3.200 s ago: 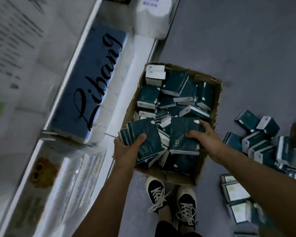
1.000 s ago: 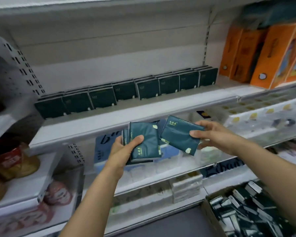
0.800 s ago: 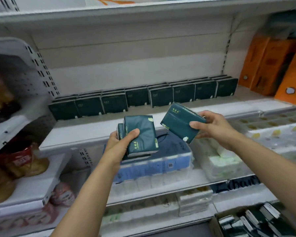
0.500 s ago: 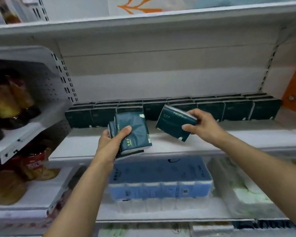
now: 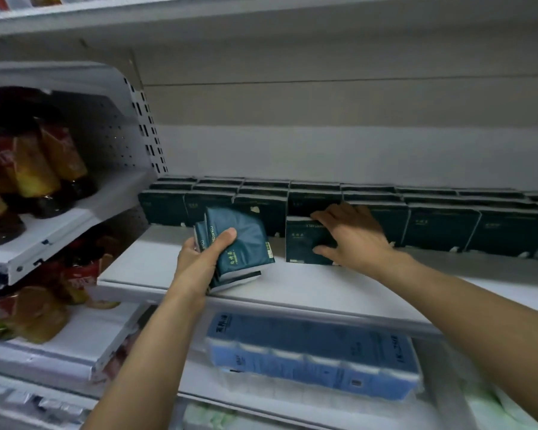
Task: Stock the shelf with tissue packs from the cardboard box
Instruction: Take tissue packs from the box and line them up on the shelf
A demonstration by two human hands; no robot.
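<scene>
Nearest the camera, below the shelf edge, a blue multipack of paper rolls (image 5: 311,355) lies on the lower tier. Above it, the left hand (image 5: 199,259) grips a small stack of dark green tissue packs (image 5: 239,243), thumb curled across the front face and fingers wrapped behind; the stack tilts and its lower corner rests near the front lip of the white shelf (image 5: 292,290). Just to the right, the right hand (image 5: 351,234) holds a single tissue pack (image 5: 302,243) that stands upright on the shelf, fingers over its top edge and thumb stretched along its lower front. This pack stands just in front of the row of matching green packs (image 5: 441,225) lined up along the back. Far left, on a neighbouring shelf, red and yellow snack bags (image 5: 38,162) stand.
</scene>
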